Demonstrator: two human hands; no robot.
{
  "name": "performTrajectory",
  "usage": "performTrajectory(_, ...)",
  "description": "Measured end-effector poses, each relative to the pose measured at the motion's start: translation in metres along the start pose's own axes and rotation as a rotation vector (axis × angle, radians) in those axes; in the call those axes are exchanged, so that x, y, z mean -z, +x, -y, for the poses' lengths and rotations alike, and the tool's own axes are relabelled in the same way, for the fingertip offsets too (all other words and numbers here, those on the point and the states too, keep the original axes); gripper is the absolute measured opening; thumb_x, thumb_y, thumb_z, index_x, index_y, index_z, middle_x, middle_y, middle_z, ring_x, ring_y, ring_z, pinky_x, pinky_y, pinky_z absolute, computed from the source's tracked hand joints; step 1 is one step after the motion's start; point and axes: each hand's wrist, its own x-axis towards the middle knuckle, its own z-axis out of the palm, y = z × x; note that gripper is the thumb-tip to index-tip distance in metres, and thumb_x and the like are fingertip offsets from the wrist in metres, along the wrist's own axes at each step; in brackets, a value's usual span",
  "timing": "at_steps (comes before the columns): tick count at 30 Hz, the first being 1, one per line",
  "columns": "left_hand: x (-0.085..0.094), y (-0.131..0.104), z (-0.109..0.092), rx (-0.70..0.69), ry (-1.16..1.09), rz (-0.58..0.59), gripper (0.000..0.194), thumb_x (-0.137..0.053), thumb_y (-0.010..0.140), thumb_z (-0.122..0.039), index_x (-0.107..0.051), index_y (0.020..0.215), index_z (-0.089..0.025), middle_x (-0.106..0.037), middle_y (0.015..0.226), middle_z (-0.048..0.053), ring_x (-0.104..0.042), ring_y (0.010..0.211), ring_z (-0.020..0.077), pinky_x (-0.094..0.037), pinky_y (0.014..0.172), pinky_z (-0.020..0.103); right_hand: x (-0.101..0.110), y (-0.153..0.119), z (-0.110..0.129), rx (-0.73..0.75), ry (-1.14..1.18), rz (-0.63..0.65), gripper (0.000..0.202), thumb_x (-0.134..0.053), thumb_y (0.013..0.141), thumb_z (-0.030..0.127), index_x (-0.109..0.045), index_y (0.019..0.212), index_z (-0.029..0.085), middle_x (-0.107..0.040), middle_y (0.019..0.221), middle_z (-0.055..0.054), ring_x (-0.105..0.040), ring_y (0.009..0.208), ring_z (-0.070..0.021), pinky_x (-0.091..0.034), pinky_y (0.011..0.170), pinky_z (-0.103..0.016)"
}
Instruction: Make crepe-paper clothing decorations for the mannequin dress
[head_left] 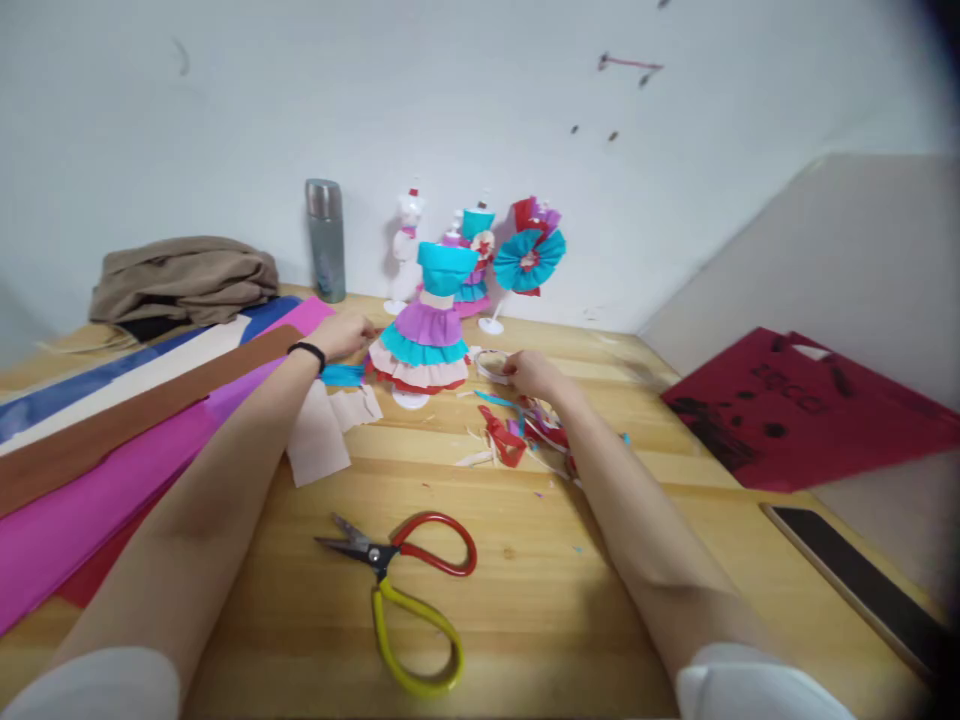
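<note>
A small dress form [424,325] in a tiered paper dress of blue, purple, pink and red stands on the wooden table, between my hands. Left of its skirt is my left hand [351,335], fingers curled; whatever it may hold is hidden. On the other side, my right hand [534,374] pinches the edge of a whitish ring-shaped roll [492,365]. Red, purple and blue paper scraps [504,437] lie beside my right forearm. Pale pink paper pieces [318,437] rest near my left wrist.
Open scissors [381,555] lie in front. Long coloured paper sheets [150,440] spread at left, with brown cloth [184,278] behind. A bottle [326,240], decorated forms [529,262] and a white form [409,245] stand near the wall. A phone [855,580] lies right.
</note>
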Motion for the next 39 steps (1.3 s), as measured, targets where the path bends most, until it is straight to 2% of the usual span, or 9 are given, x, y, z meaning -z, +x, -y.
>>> performTrajectory(6, 0.026, -0.003, -0.002, 0.142, -0.046, -0.159, 0.029, -0.056, 0.086, -0.026, -0.076, 0.101, -0.010, -0.075, 0.109, 0.015, -0.067, 0.097, 0.0264, -0.046, 0.081, 0.029, -0.009, 0.009, -0.014, -0.069, 0.105, 0.022, 0.038, -0.062, 0.096, 0.038, -0.060, 0.127, 0.015, -0.062, 0.127, -0.010, -0.064, 0.109, -0.0247, -0.056, 0.091, -0.044)
performTrajectory(12, 0.064, -0.019, -0.012, 0.235, -0.144, -0.436, 0.037, -0.049, 0.091, -0.030, -0.070, 0.114, -0.009, -0.076, 0.101, 0.005, -0.062, 0.084, 0.0153, -0.049, 0.081, 0.024, 0.018, 0.001, -0.019, -0.045, 0.278, -0.109, 0.029, -0.060, 0.097, 0.035, -0.063, 0.120, 0.017, -0.064, 0.123, -0.010, -0.065, 0.103, -0.0207, -0.057, 0.089, -0.040)
performTrajectory(15, 0.089, -0.035, -0.038, 0.233, -0.333, -0.745, 0.028, -0.053, 0.088, -0.025, -0.073, 0.100, -0.010, -0.074, 0.086, 0.002, -0.057, 0.068, 0.0097, -0.048, 0.068, 0.020, 0.042, -0.017, -0.017, 0.029, 0.419, -0.178, 0.009, -0.058, 0.092, 0.014, -0.064, 0.097, 0.010, -0.072, 0.095, -0.011, -0.067, 0.081, -0.0154, -0.052, 0.071, -0.025)
performTrajectory(18, 0.110, -0.059, -0.083, 0.155, -0.650, -0.907, 0.018, -0.059, 0.084, -0.021, -0.073, 0.087, -0.009, -0.066, 0.067, 0.000, -0.047, 0.051, 0.0063, -0.041, 0.052, 0.020, 0.066, -0.045, -0.014, 0.138, 0.538, -0.244, 0.003, -0.056, 0.089, 0.017, -0.058, 0.088, 0.015, -0.072, 0.086, -0.007, -0.064, 0.069, -0.0112, -0.044, 0.057, -0.020)
performTrajectory(20, 0.116, -0.077, -0.115, 0.011, -0.806, -0.816, 0.012, -0.063, 0.081, -0.019, -0.073, 0.082, -0.011, -0.064, 0.062, 0.000, -0.047, 0.048, 0.0071, -0.038, 0.047, 0.021, 0.079, -0.067, -0.010, 0.277, 0.713, -0.259, 0.011, -0.063, 0.082, 0.026, -0.057, 0.081, 0.018, -0.069, 0.075, -0.004, -0.058, 0.059, -0.0103, -0.041, 0.052, -0.021)
performTrajectory(24, 0.109, -0.097, -0.158, -0.101, -0.848, -0.408, 0.012, -0.069, 0.080, -0.024, -0.075, 0.075, -0.015, -0.063, 0.058, 0.001, -0.053, 0.051, 0.0102, -0.040, 0.048, 0.021, 0.099, -0.114, 0.006, 0.408, 0.857, -0.252, 0.020, -0.071, 0.071, 0.039, -0.060, 0.075, 0.022, -0.063, 0.066, 0.000, -0.050, 0.052, -0.0096, -0.038, 0.048, -0.023)
performTrajectory(29, 0.098, -0.092, -0.167, -0.075, -0.846, -0.302, 0.015, -0.069, 0.080, -0.025, -0.077, 0.088, -0.015, -0.069, 0.068, 0.002, -0.060, 0.057, 0.0114, -0.045, 0.051, 0.019, 0.107, -0.150, 0.026, 0.490, 0.724, -0.243, 0.020, -0.067, 0.077, 0.041, -0.061, 0.073, 0.023, -0.057, 0.062, 0.001, -0.051, 0.055, -0.0113, -0.041, 0.050, -0.024)
performTrajectory(34, 0.102, -0.096, -0.165, -0.056, -0.964, -0.242, 0.015, -0.069, 0.080, -0.026, -0.075, 0.086, -0.014, -0.067, 0.062, 0.002, -0.057, 0.049, 0.0102, -0.044, 0.044, 0.018, 0.103, -0.155, 0.028, 0.508, 0.562, -0.276, 0.019, -0.061, 0.083, 0.039, -0.061, 0.076, 0.022, -0.060, 0.068, 0.000, -0.051, 0.057, -0.0120, -0.041, 0.052, -0.025)
performTrajectory(39, 0.094, -0.101, -0.182, -0.020, -1.046, -0.134, 0.019, -0.075, 0.077, -0.029, -0.073, 0.089, -0.015, -0.064, 0.057, -0.001, -0.056, 0.045, 0.0089, -0.041, 0.040, 0.015, 0.098, -0.157, 0.033, 0.514, 0.356, -0.383, 0.016, -0.056, 0.085, 0.034, -0.064, 0.078, 0.022, -0.064, 0.070, -0.001, -0.055, 0.062, -0.0141, -0.040, 0.058, -0.026)
